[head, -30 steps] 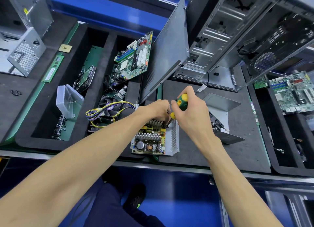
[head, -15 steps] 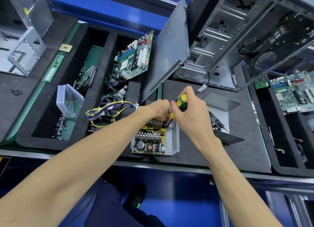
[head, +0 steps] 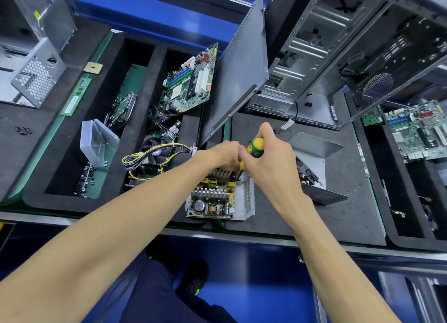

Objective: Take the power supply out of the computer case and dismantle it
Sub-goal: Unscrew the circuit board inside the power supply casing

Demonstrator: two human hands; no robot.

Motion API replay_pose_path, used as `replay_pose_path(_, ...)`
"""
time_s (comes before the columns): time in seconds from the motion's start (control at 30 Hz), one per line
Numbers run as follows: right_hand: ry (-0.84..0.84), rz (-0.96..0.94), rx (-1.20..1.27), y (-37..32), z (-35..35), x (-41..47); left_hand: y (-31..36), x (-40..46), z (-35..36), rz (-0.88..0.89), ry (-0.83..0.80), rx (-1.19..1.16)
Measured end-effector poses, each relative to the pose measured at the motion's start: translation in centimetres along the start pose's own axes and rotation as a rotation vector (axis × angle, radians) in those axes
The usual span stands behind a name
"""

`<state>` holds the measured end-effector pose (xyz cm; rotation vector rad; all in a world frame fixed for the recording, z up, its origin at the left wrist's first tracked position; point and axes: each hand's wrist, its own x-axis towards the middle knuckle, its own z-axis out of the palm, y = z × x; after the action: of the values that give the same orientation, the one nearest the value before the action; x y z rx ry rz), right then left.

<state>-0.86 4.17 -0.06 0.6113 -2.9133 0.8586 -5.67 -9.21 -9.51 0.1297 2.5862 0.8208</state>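
Judging by the opened power supply (head: 219, 197) beside the computer case (head: 338, 56), removal is done; right hand (head: 271, 163) grips screwdriver (head: 255, 147), left hand (head: 223, 155) curls on the board, screws remaining.

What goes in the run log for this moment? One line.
stage: unscrewing board | right hand: grips screwdriver, tip down at board's far edge | left hand: steadies power supply | cover: off, right of it
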Motion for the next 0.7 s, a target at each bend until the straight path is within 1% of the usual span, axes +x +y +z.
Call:
replay_pose_path(0.13,-0.063,0.078,-0.137,0.0,-0.9,0.7,0.1,-0.1,0.2,-0.010,-0.009,-0.006)
replay_pose_path(0.2,-0.108,0.110,-0.155,0.1,-1.3,1.1,-0.1,0.0,0.3,-0.025,-0.003,-0.025)
replay_pose_path(0.27,-0.125,0.109,-0.149,0.0,-1.3,1.1,-0.2,0.0,0.2,-0.023,-0.005,-0.010)
replay_pose_path(0.37,-0.131,0.058,-0.148,-0.6,-0.7,0.6,-0.2,0.0,0.3,-0.011,0.024,-0.022)
replay_pose_path(0.43,-0.115,0.036,-0.149,-0.7,-0.4,0.4,-0.2,0.0,0.3,-0.006,0.044,-0.040)
replay_pose_path(0.57,-0.017,0.010,-0.119,-0.3,-0.6,0.4,-0.3,0.1,0.4,-0.001,0.028,-0.064)
replay_pose_path(0.7,-0.033,0.010,-0.111,-0.1,-0.5,0.5,-0.5,0.6,0.4,0.012,0.006,-0.040)
